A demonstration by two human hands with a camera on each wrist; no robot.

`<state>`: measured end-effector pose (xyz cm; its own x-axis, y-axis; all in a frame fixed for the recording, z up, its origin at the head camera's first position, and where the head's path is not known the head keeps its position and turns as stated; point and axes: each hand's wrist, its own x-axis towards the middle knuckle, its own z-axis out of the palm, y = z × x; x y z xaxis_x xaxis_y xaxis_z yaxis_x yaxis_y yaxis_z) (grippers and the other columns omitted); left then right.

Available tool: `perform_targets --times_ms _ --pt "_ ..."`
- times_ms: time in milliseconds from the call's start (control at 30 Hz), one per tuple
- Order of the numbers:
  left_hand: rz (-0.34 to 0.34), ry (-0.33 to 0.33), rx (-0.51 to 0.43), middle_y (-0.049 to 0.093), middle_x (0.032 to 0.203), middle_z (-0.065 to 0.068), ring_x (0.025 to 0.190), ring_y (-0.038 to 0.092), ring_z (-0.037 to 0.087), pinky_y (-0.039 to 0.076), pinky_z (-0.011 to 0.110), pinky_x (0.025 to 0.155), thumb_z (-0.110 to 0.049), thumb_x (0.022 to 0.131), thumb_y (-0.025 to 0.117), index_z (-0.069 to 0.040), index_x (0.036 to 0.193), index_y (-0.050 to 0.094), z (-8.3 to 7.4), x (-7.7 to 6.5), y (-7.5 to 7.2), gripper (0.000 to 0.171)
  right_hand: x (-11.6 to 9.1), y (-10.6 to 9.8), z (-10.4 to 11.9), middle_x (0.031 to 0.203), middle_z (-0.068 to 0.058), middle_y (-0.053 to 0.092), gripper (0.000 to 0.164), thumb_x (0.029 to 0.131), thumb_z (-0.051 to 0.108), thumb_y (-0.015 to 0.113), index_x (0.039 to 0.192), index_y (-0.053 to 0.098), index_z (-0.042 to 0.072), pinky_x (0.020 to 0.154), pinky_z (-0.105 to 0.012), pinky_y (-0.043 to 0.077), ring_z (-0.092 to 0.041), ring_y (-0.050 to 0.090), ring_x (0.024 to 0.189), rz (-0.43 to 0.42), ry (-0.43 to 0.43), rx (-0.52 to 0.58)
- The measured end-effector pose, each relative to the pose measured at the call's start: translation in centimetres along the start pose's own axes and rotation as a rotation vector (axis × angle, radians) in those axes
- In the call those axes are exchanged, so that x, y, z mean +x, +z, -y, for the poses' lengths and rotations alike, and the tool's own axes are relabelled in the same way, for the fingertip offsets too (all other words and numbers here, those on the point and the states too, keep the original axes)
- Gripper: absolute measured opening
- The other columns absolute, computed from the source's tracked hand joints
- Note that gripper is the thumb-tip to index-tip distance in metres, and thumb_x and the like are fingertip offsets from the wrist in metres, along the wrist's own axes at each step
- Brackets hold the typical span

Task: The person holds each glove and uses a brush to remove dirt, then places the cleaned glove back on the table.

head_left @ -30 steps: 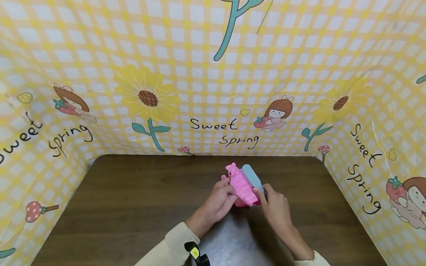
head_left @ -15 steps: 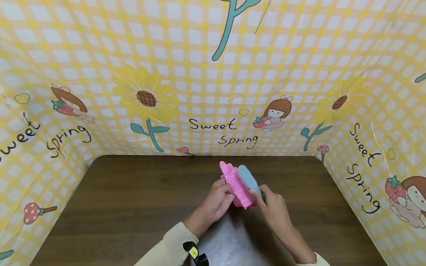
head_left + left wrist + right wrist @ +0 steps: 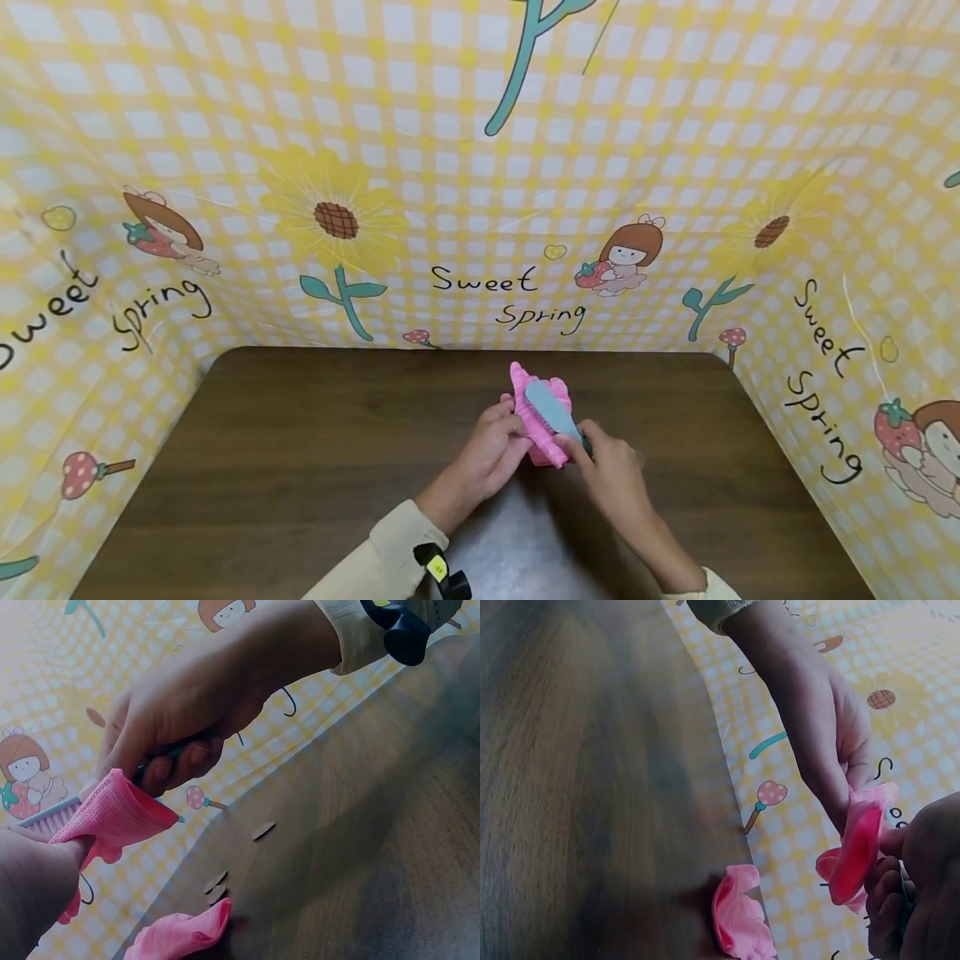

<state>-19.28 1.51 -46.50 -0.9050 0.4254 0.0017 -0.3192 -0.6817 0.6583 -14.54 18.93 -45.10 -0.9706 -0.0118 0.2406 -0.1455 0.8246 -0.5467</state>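
A pink knit glove [image 3: 522,417] hangs raised over the table, pinched by the left hand [image 3: 487,446] along its left side. The right hand [image 3: 611,467] grips the dark handle of a light blue brush [image 3: 551,406], its thumb laid along the brush. In the head view the brush overlaps the glove, bristles toward the knit. The left wrist view shows pale bristles [image 3: 49,823] behind the glove's cuff [image 3: 139,806]. A second pink glove [image 3: 742,915] lies on the table below, mostly hidden from the head camera by hands, brush and held glove.
The dark wooden table [image 3: 300,467] is enclosed by yellow checked cloth [image 3: 465,192] at the back and sides. Small brown oval marks [image 3: 262,830] show on the tabletop. A black wrist camera [image 3: 442,571] is strapped over the left sleeve.
The brush has shifted left, from the glove's right edge to across its middle. The held glove has tilted, showing less of its face, while the left hand stays nearly in place.
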Motion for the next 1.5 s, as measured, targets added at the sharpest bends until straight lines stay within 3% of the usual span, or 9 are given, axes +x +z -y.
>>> perform_targets --times_ms 133,533,733,867,933,1033,1200,1367,1500 --pt "0.036 0.022 0.010 0.013 0.169 0.026 0.157 0.011 0.035 0.013 0.049 0.129 0.018 0.084 0.022 0.015 0.157 0.011 0.1 0.2 0.1 0.073 0.4 -0.2 -0.3 0.061 0.005 0.039 0.030 0.096 0.043 0.065 0.101 0.067 0.013 0.051 -0.026 0.031 -0.011 0.038 0.055 0.002 0.031 0.001" --pt "0.054 0.017 0.014 0.013 0.168 0.029 0.157 0.010 0.036 0.012 0.050 0.129 0.017 0.083 0.020 0.016 0.156 0.011 0.4 0.2 0.1 0.073 1.1 -0.8 -1.6 0.063 0.002 0.050 0.032 0.097 0.043 0.066 0.100 0.068 0.012 0.053 -0.029 0.036 -0.015 0.045 0.059 -0.022 0.080 0.005" --pt "0.050 0.011 0.008 0.013 0.168 0.028 0.157 0.011 0.036 0.012 0.050 0.129 0.017 0.083 0.020 0.015 0.157 0.011 0.5 0.1 0.2 0.074 1.3 -1.0 -2.2 0.063 0.001 0.047 0.039 0.097 0.047 0.064 0.101 0.068 0.009 0.054 -0.029 0.036 -0.018 0.046 0.061 -0.022 0.112 -0.003" --pt "0.024 0.024 0.041 0.030 0.161 0.026 0.150 0.029 0.030 0.024 0.046 0.128 0.017 0.080 0.021 0.018 0.152 0.020 0.5 0.0 0.2 0.072 1.7 -1.3 -3.0 0.063 -0.001 0.048 0.039 0.100 0.045 0.062 0.098 0.066 0.006 0.052 -0.030 0.036 -0.018 0.047 0.059 -0.034 0.122 -0.007" --pt "0.001 0.037 0.063 0.041 0.151 0.022 0.140 0.040 0.025 0.033 0.040 0.122 0.016 0.079 0.023 0.019 0.146 0.026 0.5 0.0 0.2 0.067 2.1 -1.4 -3.7 0.064 -0.003 0.051 0.038 0.101 0.043 0.061 0.096 0.065 0.005 0.051 -0.030 0.037 -0.018 0.048 0.058 -0.056 0.126 0.001" --pt "-0.024 0.052 0.087 0.047 0.139 0.015 0.128 0.046 0.020 0.040 0.033 0.112 0.016 0.078 0.025 0.019 0.140 0.030 0.2 0.1 0.1 0.062 2.3 -1.6 -4.4 0.066 -0.005 0.054 0.039 0.101 0.042 0.060 0.097 0.066 0.004 0.050 -0.029 0.038 -0.017 0.048 0.058 -0.071 0.133 0.040" --pt "-0.035 0.048 0.066 0.042 0.150 0.022 0.137 0.043 0.023 0.034 0.040 0.121 0.016 0.079 0.025 0.018 0.147 0.027 -0.3 0.2 0.1 0.068 1.4 -1.7 -2.4 0.066 0.000 0.052 0.032 0.100 0.040 0.063 0.098 0.068 0.009 0.051 -0.026 0.037 -0.013 0.044 0.058 -0.052 0.085 0.101" --pt "0.000 0.046 0.058 0.028 0.164 0.027 0.150 0.028 0.028 0.017 0.048 0.129 0.015 0.084 0.024 0.016 0.153 0.022 -0.3 0.3 0.3 0.069 0.0 -1.0 0.8 0.063 0.006 0.047 0.024 0.097 0.037 0.067 0.096 0.066 0.014 0.049 -0.023 0.034 -0.007 0.038 0.055 -0.013 -0.041 0.054" --pt "-0.003 0.022 0.046 0.024 0.166 0.025 0.154 0.022 0.031 0.015 0.047 0.129 0.015 0.085 0.025 0.014 0.155 0.019 -0.4 0.2 0.4 0.071 -0.1 -0.4 1.1 0.061 0.008 0.041 0.025 0.096 0.041 0.067 0.094 0.064 0.016 0.047 -0.022 0.030 -0.006 0.035 0.053 0.002 -0.033 0.009"
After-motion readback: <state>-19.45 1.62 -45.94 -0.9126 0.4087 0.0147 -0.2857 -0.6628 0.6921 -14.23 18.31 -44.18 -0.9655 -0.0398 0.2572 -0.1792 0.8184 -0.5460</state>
